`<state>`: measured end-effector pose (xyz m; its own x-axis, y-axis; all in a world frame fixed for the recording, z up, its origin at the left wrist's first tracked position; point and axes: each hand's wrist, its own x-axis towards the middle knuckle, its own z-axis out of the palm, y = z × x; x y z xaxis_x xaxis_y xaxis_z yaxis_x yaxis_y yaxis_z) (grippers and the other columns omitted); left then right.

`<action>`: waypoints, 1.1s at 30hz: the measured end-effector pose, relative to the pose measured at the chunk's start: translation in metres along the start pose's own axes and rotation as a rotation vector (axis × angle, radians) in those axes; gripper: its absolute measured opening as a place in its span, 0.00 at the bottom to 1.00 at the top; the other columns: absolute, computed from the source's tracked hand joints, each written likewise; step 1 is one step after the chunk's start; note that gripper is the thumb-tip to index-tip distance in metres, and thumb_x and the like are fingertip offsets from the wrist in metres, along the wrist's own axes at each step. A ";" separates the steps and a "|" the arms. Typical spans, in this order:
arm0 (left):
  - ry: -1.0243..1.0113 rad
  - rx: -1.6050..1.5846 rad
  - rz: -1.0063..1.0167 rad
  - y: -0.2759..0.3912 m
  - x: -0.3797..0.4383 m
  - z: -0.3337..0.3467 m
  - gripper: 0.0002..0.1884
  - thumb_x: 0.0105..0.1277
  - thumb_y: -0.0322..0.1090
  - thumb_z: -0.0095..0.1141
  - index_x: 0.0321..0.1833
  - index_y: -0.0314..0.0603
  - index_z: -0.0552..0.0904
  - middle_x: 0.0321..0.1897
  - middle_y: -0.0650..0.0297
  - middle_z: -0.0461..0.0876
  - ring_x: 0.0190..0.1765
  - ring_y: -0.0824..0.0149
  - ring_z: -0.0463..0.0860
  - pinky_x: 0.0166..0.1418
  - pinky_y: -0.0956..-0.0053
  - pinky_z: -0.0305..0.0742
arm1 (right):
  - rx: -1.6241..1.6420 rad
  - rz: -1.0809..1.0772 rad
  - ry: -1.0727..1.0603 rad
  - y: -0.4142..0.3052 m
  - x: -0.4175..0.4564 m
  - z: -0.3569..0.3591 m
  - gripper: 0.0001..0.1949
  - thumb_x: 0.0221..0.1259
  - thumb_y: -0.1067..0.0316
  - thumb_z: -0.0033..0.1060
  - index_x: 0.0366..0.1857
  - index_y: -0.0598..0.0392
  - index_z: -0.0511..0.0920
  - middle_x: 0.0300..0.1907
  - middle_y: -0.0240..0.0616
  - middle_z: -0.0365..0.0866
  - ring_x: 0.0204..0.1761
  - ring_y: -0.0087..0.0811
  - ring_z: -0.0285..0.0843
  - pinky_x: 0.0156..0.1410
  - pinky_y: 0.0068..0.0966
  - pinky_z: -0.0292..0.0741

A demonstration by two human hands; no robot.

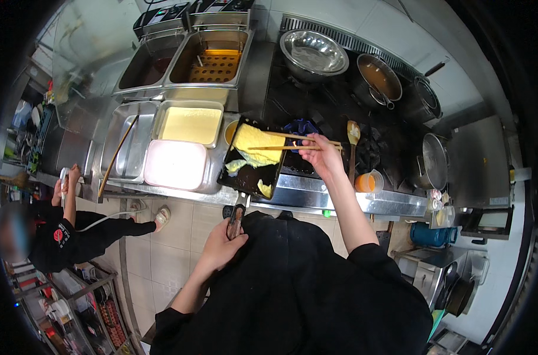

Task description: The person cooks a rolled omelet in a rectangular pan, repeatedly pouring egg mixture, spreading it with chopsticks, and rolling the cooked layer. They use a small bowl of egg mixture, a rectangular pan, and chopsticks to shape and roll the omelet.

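My left hand [222, 244] grips the worn handle of a dark rectangular omelette pan [244, 182], held at the stove's front edge beside a lit burner [301, 133]. A thick yellow sheet of cooked egg [258, 144] fills the pan's far half. Paler torn bits of egg [264, 188] lie toward the handle. In my right hand [324, 155] are long wooden chopsticks [275, 147], spread apart. Their tips reach over the egg; whether they pinch it I cannot tell.
Left of the pan stand a tray of pale yellow liquid [191, 124], a white-lidded container [176, 164] and a steel pan [125, 155] with a stick across it. Deep fryers [207, 62], a steel bowl [313, 55] and pots stand behind. An orange cup [368, 182] sits right. A person [51, 235] works at left.
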<state>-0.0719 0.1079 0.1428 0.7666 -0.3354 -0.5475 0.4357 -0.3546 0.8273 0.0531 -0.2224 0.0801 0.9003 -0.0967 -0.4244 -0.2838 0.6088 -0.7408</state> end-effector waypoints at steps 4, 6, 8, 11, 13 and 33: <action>0.096 -0.005 0.081 0.025 -0.008 0.007 0.11 0.62 0.30 0.63 0.41 0.35 0.75 0.25 0.66 0.76 0.27 0.74 0.74 0.32 0.74 0.71 | 0.058 -0.300 -0.105 -0.054 -0.035 0.047 0.13 0.75 0.62 0.47 0.49 0.62 0.73 0.38 0.46 0.81 0.32 0.39 0.84 0.38 0.29 0.81; 0.196 0.048 0.371 0.036 -0.005 0.006 0.12 0.63 0.30 0.63 0.43 0.34 0.74 0.23 0.67 0.76 0.21 0.76 0.73 0.25 0.78 0.69 | 0.026 -0.542 -0.164 -0.087 -0.070 0.082 0.13 0.76 0.62 0.46 0.50 0.62 0.73 0.40 0.48 0.81 0.31 0.37 0.84 0.37 0.30 0.81; 0.100 -0.158 0.257 0.081 -0.023 0.001 0.10 0.65 0.29 0.62 0.43 0.36 0.74 0.23 0.68 0.75 0.19 0.77 0.73 0.22 0.80 0.68 | -0.019 -0.782 -0.241 -0.106 -0.097 0.104 0.12 0.76 0.64 0.44 0.49 0.62 0.72 0.40 0.49 0.80 0.32 0.36 0.84 0.38 0.31 0.82; 0.029 -0.256 0.209 0.111 -0.025 -0.014 0.09 0.66 0.29 0.61 0.41 0.38 0.74 0.21 0.68 0.74 0.17 0.77 0.72 0.20 0.80 0.66 | -0.260 -1.113 -0.319 -0.093 -0.103 0.117 0.07 0.75 0.70 0.44 0.48 0.61 0.71 0.42 0.51 0.79 0.33 0.36 0.83 0.42 0.32 0.85; 0.005 -0.253 0.182 0.113 -0.021 -0.022 0.09 0.66 0.30 0.61 0.40 0.39 0.73 0.19 0.69 0.73 0.16 0.77 0.71 0.19 0.80 0.66 | -0.461 -1.213 -0.366 -0.075 -0.102 0.108 0.06 0.70 0.77 0.49 0.45 0.63 0.76 0.42 0.50 0.80 0.37 0.36 0.85 0.45 0.30 0.84; 0.168 -0.196 0.394 0.038 0.040 0.014 0.11 0.65 0.29 0.63 0.44 0.35 0.74 0.27 0.67 0.78 0.27 0.79 0.75 0.31 0.81 0.70 | -0.593 -1.003 -0.388 -0.105 -0.109 0.113 0.10 0.73 0.70 0.47 0.45 0.65 0.77 0.41 0.45 0.78 0.38 0.31 0.83 0.46 0.26 0.83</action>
<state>-0.0312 0.0691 0.1512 0.9501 -0.2601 -0.1721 0.1641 -0.0520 0.9851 0.0224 -0.1862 0.2627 0.8163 -0.0139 0.5775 0.5757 -0.0628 -0.8153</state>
